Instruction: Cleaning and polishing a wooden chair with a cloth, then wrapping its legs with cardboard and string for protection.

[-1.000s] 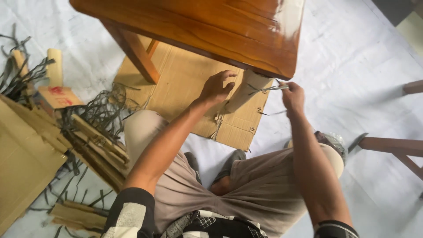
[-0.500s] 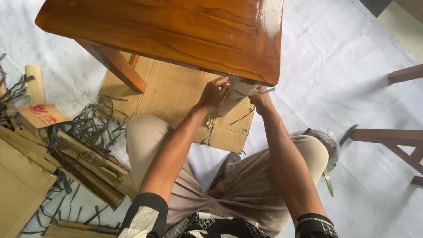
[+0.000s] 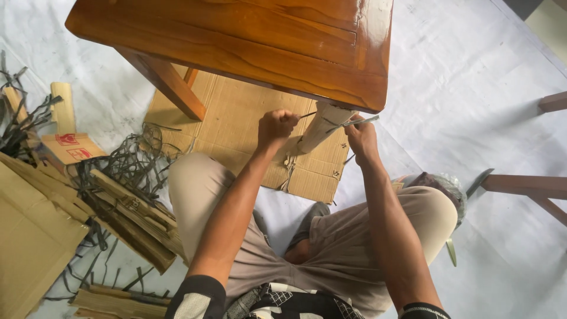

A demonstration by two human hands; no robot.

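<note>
Both bare arms reach up from the lower frame toward the centre. The left hand (image 3: 276,125) is balled in a tight fist; the right hand (image 3: 361,137) has its fingers (image 3: 353,125) curled closed.

Floor (image 3: 472,77): covered by a pale sheet, wrinkled.
Flat brown cardboard sheet (image 3: 236,127) lies on it under the glossy wooden desk (image 3: 248,35); the desk's legs stand on that cardboard. Left side: tangle of dark cut strapping (image 3: 121,162), stack of folded cardboard strips (image 3: 133,215), small cardboard box (image 3: 71,147), large cardboard panel (image 3: 29,242) at the edge. Right side: wooden furniture legs (image 3: 525,184) rest on the sheet, well apart from the desk.
</note>
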